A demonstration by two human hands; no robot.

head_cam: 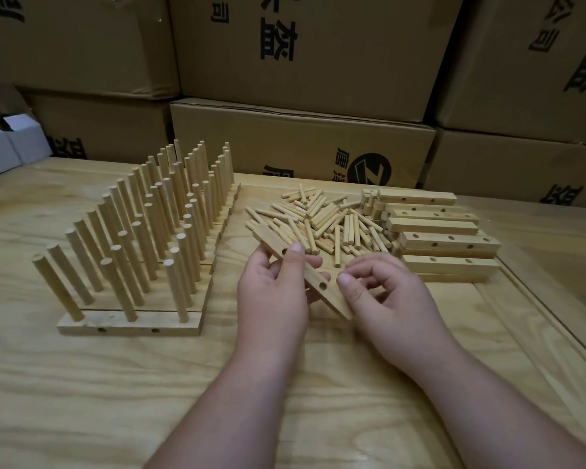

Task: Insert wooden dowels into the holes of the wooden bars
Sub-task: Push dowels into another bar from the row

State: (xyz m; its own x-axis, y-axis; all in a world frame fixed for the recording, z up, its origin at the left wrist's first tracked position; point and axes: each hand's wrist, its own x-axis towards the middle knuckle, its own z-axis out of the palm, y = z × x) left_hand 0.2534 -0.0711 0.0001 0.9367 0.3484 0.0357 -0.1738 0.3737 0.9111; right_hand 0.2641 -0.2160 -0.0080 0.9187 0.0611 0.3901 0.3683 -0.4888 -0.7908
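Left hand (271, 286) gripping drilled bar (305, 275), right hand (386, 296) curled, contents unclear

A pale wooden desk (82, 384) with strong wavy grain fills the lower part of the view; a raised edge strip (538, 299) runs diagonally along its right side. Behind it, brown cardboard boxes (301, 137) stand stacked like a wall, printed with black characters and a round black logo (372, 169). At far left sit small white boxes (11, 143). The light is dim and even
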